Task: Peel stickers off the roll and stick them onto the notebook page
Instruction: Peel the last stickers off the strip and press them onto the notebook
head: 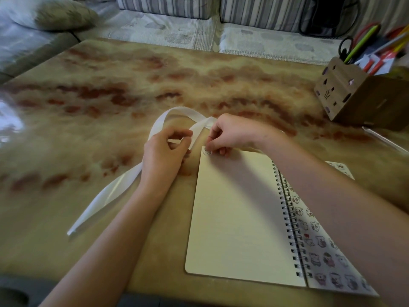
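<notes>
The right hand (pixel 230 135) pinches a small sticker (pixel 207 151) onto the far left corner of the blank notebook page (pixel 236 216). The left hand (pixel 166 151) holds the white strip (pixel 124 185).

Left hand (pixel 164 149) pinched — right hand (pixel 232 135) too

Notebook (pixel 239 218) open on the table (pixel 110 85) at my 5 o'clock, my hands at its far corner, backing strip (pixel 106 196) trailing toward 8 o'clock, pen holder (pixel 354 94) at 2 o'clock, sofa (pixel 177 25) at 12.
</notes>
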Action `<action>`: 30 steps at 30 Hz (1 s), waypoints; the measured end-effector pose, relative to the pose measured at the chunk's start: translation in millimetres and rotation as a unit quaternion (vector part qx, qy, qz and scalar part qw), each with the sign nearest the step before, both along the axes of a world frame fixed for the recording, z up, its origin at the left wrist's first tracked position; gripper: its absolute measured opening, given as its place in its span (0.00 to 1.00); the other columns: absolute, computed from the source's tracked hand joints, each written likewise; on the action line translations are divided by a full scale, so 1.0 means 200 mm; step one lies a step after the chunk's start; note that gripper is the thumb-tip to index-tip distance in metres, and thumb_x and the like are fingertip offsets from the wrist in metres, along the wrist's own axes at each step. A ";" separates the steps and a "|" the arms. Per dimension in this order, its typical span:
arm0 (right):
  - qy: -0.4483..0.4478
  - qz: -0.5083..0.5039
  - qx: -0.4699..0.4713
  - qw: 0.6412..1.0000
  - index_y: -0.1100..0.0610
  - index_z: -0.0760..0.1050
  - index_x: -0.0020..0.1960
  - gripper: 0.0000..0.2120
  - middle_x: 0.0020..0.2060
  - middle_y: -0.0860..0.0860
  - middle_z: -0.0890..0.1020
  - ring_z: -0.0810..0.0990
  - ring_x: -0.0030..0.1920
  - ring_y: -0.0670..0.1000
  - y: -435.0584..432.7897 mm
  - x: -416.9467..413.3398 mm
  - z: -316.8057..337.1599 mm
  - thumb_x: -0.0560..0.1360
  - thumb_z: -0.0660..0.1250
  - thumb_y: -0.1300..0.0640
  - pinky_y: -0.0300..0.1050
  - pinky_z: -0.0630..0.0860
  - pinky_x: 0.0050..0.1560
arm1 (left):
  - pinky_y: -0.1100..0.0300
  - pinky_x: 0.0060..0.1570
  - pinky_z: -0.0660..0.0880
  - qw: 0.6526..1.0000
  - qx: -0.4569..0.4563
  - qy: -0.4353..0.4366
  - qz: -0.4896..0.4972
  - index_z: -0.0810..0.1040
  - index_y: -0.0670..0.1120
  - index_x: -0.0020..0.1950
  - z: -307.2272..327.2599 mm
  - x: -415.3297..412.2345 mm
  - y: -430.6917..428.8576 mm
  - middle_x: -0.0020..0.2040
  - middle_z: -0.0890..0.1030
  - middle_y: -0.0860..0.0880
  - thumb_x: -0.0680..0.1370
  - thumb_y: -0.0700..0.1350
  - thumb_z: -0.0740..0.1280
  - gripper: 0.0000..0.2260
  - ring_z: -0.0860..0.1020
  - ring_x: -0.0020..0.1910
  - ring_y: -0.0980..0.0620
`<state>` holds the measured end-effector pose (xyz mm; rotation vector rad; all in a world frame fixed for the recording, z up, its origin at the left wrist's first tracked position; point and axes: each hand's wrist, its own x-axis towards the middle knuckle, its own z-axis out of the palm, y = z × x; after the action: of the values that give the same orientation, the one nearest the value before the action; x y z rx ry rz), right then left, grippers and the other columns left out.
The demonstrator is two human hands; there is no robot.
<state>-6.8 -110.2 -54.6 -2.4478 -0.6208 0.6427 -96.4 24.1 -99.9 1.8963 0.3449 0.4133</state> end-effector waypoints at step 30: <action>-0.010 -0.067 0.076 0.995 0.55 0.80 0.44 0.03 0.31 0.44 0.76 0.71 0.31 0.41 -0.09 0.01 -0.10 0.73 0.72 0.56 0.33 0.64 0.33 | 0.78 0.31 0.68 0.998 0.046 0.041 -0.004 0.82 0.51 0.47 -0.01 0.01 -0.02 0.38 0.82 0.56 0.75 0.49 0.68 0.05 0.77 0.36 0.66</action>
<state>-4.4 -128.8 -75.6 -2.3332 -0.4888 0.4978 -94.2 20.2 -101.0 2.0085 0.3778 0.3523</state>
